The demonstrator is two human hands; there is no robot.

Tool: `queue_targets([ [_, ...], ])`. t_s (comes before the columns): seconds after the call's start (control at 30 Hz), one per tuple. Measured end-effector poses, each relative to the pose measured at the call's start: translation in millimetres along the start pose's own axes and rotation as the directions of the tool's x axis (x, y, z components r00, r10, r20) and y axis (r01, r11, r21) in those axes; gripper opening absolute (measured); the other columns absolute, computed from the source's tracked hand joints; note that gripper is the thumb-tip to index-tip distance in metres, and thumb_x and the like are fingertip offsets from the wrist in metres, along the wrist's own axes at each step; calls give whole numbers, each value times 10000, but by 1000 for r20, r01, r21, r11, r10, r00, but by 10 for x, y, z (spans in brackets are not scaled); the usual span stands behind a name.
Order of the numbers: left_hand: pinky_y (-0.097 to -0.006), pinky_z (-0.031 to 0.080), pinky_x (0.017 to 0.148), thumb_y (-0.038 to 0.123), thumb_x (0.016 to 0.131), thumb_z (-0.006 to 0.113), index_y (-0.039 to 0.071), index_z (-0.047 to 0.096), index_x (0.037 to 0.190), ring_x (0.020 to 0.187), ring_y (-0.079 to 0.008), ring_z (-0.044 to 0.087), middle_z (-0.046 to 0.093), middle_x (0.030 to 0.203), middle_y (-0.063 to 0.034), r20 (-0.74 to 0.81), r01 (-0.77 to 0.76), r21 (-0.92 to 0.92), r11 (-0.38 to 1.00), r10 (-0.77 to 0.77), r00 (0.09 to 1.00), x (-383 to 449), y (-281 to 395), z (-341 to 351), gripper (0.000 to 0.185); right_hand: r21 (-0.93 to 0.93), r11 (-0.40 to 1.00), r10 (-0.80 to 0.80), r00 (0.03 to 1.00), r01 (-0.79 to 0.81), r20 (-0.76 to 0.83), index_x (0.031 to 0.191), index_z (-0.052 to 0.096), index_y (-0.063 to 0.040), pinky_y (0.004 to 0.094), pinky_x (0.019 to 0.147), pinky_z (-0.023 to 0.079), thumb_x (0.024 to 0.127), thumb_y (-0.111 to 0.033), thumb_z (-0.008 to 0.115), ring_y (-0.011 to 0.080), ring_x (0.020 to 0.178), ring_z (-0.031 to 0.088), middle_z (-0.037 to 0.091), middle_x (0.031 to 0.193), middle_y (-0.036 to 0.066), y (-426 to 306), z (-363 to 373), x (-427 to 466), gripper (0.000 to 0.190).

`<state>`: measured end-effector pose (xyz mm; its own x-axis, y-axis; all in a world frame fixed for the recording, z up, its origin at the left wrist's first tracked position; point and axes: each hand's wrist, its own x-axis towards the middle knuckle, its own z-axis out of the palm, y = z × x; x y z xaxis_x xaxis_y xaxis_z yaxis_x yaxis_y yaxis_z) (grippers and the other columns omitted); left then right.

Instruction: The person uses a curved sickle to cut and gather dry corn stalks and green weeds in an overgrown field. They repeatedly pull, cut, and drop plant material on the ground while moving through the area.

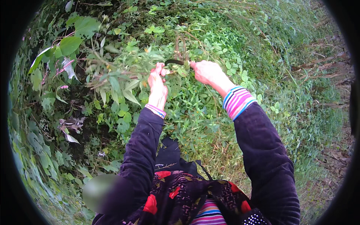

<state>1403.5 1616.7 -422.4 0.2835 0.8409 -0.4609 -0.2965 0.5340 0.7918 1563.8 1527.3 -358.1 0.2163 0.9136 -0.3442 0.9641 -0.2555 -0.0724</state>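
My right hand (206, 72) grips a sickle, its handle mostly hidden in the fist. The dark curved sickle blade (175, 61) reaches left, its tip close to the fingers of my left hand (157, 83). In that left hand is a bunch of leafy stems (123, 80), with the leaves spreading out to the left and stem ends showing just right of the fingers. Thin brown stems (180, 46) stand behind the blade. Whether the blade touches any stem cannot be told.
Dense low green weeds (197, 109) cover the ground ahead. Large-leaved plants with pink flower spikes (65, 67) rise at the left. Dry brown stalks and leaves (323, 63) lie along the right. A blurred patch (98, 194) hides part of the lower left.
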Motion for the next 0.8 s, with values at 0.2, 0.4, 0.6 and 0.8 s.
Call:
queue_targets([
  [0.2,-205,228,490,213,917,578,54,642,885,533,-51,368,510,635,56,-35,95,6,995,-95,995,-74,-76,39,174,287,938,169,979,-196,115,1373,263,-82,482,548,495,831,-59,448,365,595,610,612,704,211,-123,644,-1448,573],
  [0.4,-179,258,469,280,943,534,115,582,876,506,-37,353,467,602,68,-66,45,-382,923,-75,995,-152,-39,-131,184,84,904,318,789,-420,526,1371,353,-227,508,631,511,856,-136,497,391,681,642,631,735,236,261,673,-3211,543],
  [0.6,-198,236,479,383,908,579,113,591,874,504,-34,286,396,577,83,69,80,-41,996,-77,995,-99,-233,-419,273,410,897,263,947,-168,-186,1384,387,-185,409,415,417,947,-187,457,287,419,534,521,539,156,198,203,-1539,443],
  [0.8,-199,268,560,356,890,611,96,618,831,596,-41,388,517,704,37,202,9,52,999,-19,979,17,-211,-165,267,83,992,-93,996,93,-8,1244,511,-154,437,559,515,843,-119,449,325,661,647,651,746,142,-49,310,-82,408],
])
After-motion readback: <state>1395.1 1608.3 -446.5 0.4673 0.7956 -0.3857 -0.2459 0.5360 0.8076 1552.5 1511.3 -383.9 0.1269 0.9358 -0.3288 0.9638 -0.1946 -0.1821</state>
